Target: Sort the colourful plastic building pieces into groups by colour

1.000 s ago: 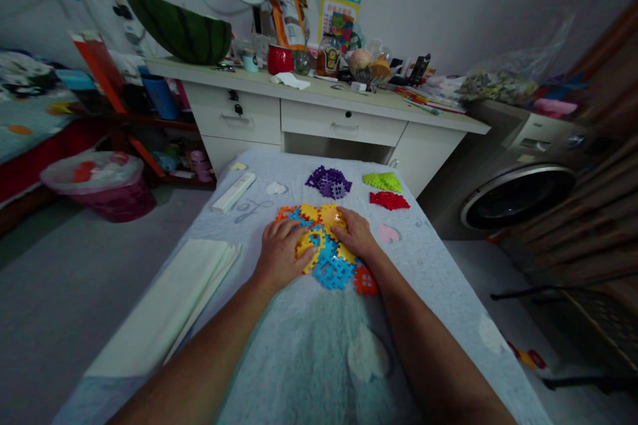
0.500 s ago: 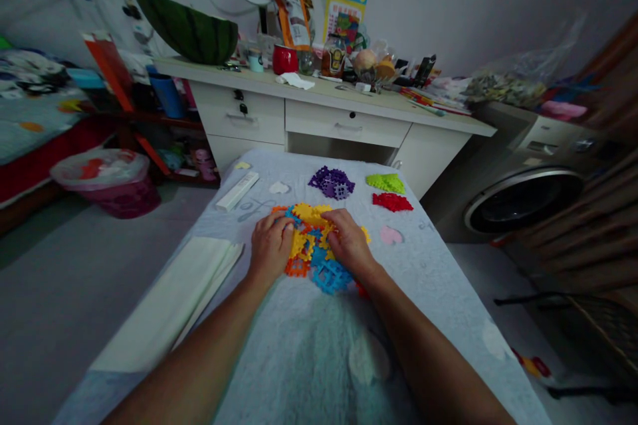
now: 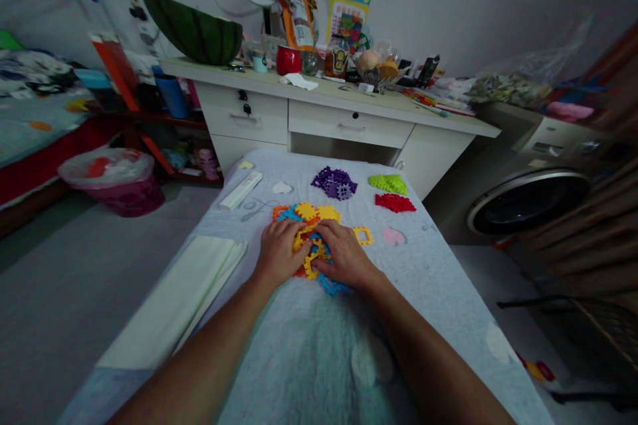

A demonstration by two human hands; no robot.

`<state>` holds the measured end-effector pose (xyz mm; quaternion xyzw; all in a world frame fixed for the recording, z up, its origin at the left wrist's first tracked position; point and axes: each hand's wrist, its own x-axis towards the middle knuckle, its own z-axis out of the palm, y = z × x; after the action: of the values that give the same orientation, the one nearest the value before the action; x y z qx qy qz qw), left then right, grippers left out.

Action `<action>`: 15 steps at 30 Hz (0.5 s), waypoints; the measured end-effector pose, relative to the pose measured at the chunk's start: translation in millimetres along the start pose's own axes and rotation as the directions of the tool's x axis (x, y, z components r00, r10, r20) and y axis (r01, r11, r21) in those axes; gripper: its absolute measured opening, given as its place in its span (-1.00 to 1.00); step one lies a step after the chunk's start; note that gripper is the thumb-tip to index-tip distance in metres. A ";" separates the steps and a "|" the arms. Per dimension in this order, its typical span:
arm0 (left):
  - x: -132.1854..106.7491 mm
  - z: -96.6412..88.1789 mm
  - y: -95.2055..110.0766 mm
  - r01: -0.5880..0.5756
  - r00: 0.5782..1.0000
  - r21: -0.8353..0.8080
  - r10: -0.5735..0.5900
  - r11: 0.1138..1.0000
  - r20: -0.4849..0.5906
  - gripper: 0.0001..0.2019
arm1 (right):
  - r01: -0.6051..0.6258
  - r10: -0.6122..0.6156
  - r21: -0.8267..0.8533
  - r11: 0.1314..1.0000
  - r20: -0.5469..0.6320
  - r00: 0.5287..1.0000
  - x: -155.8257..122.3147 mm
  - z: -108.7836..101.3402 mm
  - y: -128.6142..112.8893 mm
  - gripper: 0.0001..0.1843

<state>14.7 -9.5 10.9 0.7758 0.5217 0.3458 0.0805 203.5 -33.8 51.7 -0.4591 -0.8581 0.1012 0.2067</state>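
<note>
A mixed heap of yellow, orange and blue plastic interlocking tiles (image 3: pixel 309 214) lies mid-table on a pale blue cloth (image 3: pixel 309 352). My left hand (image 3: pixel 277 254) rests palm-down on the heap's left side, fingers curled over the tiles. From the right, my right hand (image 3: pixel 343 256) covers the same heap, its fingers bent onto the pieces; the two hands nearly touch. One yellow tile (image 3: pixel 363 235) lies apart, just right of my right hand. Farther back sit a purple pile (image 3: pixel 334 182), a green pile (image 3: pixel 388 183) and a red pile (image 3: pixel 395 202).
A folded white cloth (image 3: pixel 187 292) lies along the table's left edge, a white remote (image 3: pixel 241 190) beyond it. Behind stands a cluttered white desk (image 3: pixel 343 121) with a half watermelon (image 3: pixel 195 30). A washing machine (image 3: pixel 533 196) is at right, a pink bin (image 3: pixel 113 180) at left.
Both hands have drawn closer together and slightly toward me, bunching the tiles between them. One yellow tile now lies free at the right of the heap.
</note>
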 end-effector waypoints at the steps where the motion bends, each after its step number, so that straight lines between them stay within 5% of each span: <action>1: -0.8 0.4 0.2 0.016 1.000 0.041 -0.016 0.999 -0.002 -0.70 | -0.016 0.016 -0.007 1.000 0.008 1.000 -1.1 -0.9 3.2 -0.32; 6: -3.6 -1.1 1.1 0.055 0.998 0.121 -0.054 0.991 -0.007 -0.78 | -0.096 0.096 0.021 0.995 0.002 0.995 -7.6 -9.5 28.8 -0.54; 15: -2.9 5.0 5.3 -0.130 0.991 0.037 0.129 0.991 0.046 -0.68 | -0.184 0.201 0.125 0.975 -0.135 0.970 -22.4 -47.2 97.9 -0.70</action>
<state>21.2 -13.2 8.5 0.8167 0.4751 0.3230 0.0538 308.7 1.5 52.4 -0.5342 -0.7849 0.1345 0.2836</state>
